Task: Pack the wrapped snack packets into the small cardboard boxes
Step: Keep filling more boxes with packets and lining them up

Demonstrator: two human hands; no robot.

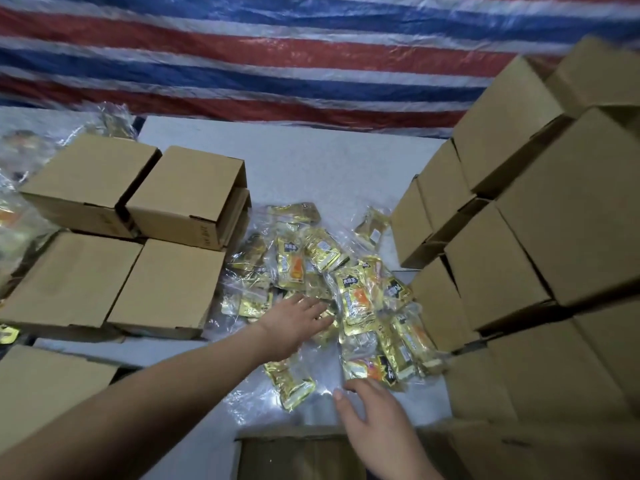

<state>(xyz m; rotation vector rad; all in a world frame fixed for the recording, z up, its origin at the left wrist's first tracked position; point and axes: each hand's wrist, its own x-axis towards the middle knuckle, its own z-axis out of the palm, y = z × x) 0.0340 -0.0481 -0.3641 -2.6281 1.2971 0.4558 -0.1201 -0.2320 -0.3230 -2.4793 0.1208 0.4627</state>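
Your left hand (297, 322) lies flat, fingers spread, on the heap of gold foil snack packets in clear wrap (346, 292) mid-tabletop, ready to gather some. Your right hand (372, 415), fingers loose and empty, hovers just beside the open brown cardboard box (294, 455) below, likely to receive them.

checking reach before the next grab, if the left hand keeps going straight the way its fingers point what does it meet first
The left hand points up and to the right into the pile. First in line is probably the gold snack packet with the orange picture just past its fingertips, though depth is unclear. Behind that come more packets, then the stacked cardboard boxes.
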